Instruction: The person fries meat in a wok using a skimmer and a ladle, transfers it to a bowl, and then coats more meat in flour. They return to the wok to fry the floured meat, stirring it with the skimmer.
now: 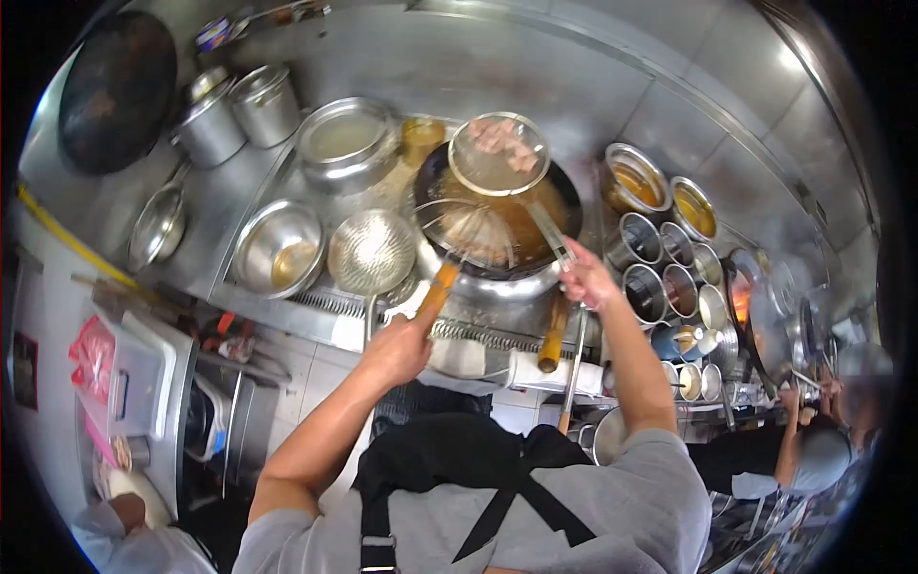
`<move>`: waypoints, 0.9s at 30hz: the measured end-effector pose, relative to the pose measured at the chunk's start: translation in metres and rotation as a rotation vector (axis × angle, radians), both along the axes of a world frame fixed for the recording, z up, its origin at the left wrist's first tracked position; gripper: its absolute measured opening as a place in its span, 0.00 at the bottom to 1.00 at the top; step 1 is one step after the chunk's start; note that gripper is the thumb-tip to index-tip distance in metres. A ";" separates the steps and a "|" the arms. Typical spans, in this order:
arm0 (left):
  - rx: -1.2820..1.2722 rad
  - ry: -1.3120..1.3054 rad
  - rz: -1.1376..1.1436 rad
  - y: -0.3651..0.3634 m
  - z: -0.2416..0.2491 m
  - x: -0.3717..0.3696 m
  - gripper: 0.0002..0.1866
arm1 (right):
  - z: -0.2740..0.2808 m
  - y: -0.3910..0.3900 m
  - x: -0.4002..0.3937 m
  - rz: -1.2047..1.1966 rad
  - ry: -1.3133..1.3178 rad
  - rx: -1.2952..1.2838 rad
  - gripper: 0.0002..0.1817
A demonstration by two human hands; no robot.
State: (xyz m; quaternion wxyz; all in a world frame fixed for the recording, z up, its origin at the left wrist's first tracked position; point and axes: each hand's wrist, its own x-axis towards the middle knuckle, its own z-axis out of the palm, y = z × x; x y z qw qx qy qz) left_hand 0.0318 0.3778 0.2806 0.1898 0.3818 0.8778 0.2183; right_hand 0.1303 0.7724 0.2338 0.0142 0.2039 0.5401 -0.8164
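Note:
My left hand (pixel 400 350) is closed round the wooden handle of a wire skimmer (pixel 442 287). The skimmer's head lies low in a dark wok (pixel 572 196) of brownish liquid, with pale pieces of food (pixel 478 239) in it. In my right hand (pixel 588 279) is the metal handle of a round mesh strainer (pixel 483 180). Pinkish pieces that look like meat (pixel 504 140) lie in this strainer, which is held over the far side of the wok. A perforated ladle (pixel 371 253) rests just left of the wok.
Left of the wok stand a metal bowl (pixel 251 251) and a large pot (pixel 330 170). To the right are several metal containers (pixel 644 292). A wooden handle (pixel 553 335) juts from the wok's near side. Other people work at far right (pixel 813 450) and lower left (pixel 143 536).

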 end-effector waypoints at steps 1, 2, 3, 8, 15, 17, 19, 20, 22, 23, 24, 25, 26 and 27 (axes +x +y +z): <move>0.008 0.002 0.003 0.002 -0.019 -0.003 0.29 | 0.011 -0.006 -0.003 0.018 0.018 0.026 0.34; 0.013 -0.001 0.006 0.003 -0.038 -0.005 0.29 | 0.035 -0.024 -0.006 0.016 -0.002 0.092 0.34; 0.053 -0.036 0.007 0.001 -0.051 -0.004 0.29 | 0.048 -0.037 -0.009 0.049 -0.001 0.101 0.33; 0.277 -0.123 -0.001 -0.033 -0.091 -0.002 0.31 | 0.097 -0.111 -0.021 0.140 -0.111 0.288 0.32; 0.428 -0.242 0.203 -0.137 -0.106 -0.021 0.26 | 0.070 -0.192 -0.052 0.464 -0.309 0.913 0.32; 0.432 -0.277 0.247 -0.165 -0.113 -0.022 0.25 | 0.044 -0.208 -0.058 0.531 -0.121 1.354 0.34; 0.499 -0.226 0.354 -0.191 -0.125 -0.020 0.24 | 0.033 -0.222 -0.059 0.544 -0.009 1.465 0.35; 0.496 -0.239 0.363 -0.203 -0.130 -0.018 0.24 | 0.032 -0.225 -0.059 0.543 -0.085 1.513 0.37; 0.506 -0.255 0.461 -0.224 -0.127 -0.013 0.24 | 0.045 -0.240 -0.058 0.550 -0.164 1.559 0.38; 0.500 -0.268 0.489 -0.234 -0.126 -0.012 0.23 | 0.054 -0.248 -0.054 0.528 -0.197 1.596 0.40; 0.501 -0.272 0.491 -0.241 -0.128 -0.012 0.23 | 0.058 -0.253 -0.050 0.503 -0.228 1.635 0.42; 0.497 -0.271 0.516 -0.249 -0.131 -0.012 0.23 | 0.057 -0.257 -0.045 0.488 -0.189 1.688 0.45; 0.494 -0.269 0.540 -0.255 -0.133 -0.013 0.23 | 0.055 -0.261 -0.043 0.490 -0.191 1.692 0.45; 0.497 -0.257 0.543 -0.260 -0.135 -0.015 0.22 | 0.050 -0.264 -0.043 0.542 -0.268 1.706 0.46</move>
